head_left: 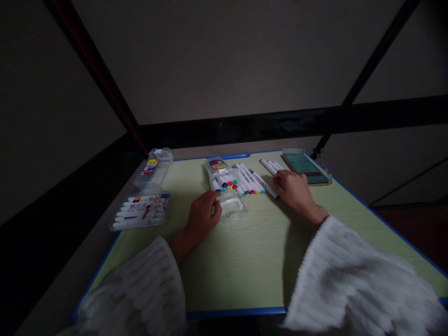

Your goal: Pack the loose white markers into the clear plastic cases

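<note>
My left hand (205, 214) is curled at the left edge of a clear plastic marker case, its fingertips against the hinge side of the open lid (233, 206). Inside the case (213, 181) lie several markers with coloured ends (229, 185), black, pink, green and red among them. My right hand (294, 190) is closed over the near ends of a few white markers (271, 165); its fingertips are partly hidden, and they seem to pinch one marker. Between the hands, loose white markers (250, 179) lie side by side, right of the case.
A flat pack of white markers (142, 211) rests at the table's left edge. Behind it stands a clear plastic case (154, 170) with a yellow label. At the back right lies a tablet-like device (304, 168). The pale green table (241, 266) has a blue rim.
</note>
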Motion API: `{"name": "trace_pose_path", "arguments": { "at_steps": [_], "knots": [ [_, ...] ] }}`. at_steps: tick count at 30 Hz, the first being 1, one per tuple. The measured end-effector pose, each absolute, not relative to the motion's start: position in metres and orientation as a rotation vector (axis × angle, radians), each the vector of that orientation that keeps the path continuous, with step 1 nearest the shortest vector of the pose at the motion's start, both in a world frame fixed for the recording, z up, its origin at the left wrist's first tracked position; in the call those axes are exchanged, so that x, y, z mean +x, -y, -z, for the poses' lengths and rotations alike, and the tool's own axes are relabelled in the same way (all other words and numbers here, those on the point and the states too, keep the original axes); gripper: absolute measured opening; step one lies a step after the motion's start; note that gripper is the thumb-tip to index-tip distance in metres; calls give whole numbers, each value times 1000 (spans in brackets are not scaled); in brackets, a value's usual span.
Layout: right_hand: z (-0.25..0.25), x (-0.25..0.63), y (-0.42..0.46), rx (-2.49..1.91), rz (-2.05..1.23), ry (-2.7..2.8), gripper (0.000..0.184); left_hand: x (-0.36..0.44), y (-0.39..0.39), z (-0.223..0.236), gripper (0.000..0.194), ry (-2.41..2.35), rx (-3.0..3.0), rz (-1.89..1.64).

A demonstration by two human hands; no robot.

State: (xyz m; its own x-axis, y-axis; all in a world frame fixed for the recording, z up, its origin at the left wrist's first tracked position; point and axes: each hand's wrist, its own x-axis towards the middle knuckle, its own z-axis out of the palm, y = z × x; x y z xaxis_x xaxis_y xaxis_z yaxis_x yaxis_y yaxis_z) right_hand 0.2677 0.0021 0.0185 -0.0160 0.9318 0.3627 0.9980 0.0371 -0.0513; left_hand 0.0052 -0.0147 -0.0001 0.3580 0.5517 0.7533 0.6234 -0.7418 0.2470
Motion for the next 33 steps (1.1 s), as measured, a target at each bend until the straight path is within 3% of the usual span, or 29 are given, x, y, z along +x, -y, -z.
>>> {"name": "trace_pose_path", "arguments": {
  "at_steps": [33],
  "knots": [
    [-12,303,0,-2368,221,1843,34,3,14,0,16,1048,-2503,1341]
  ]
}}
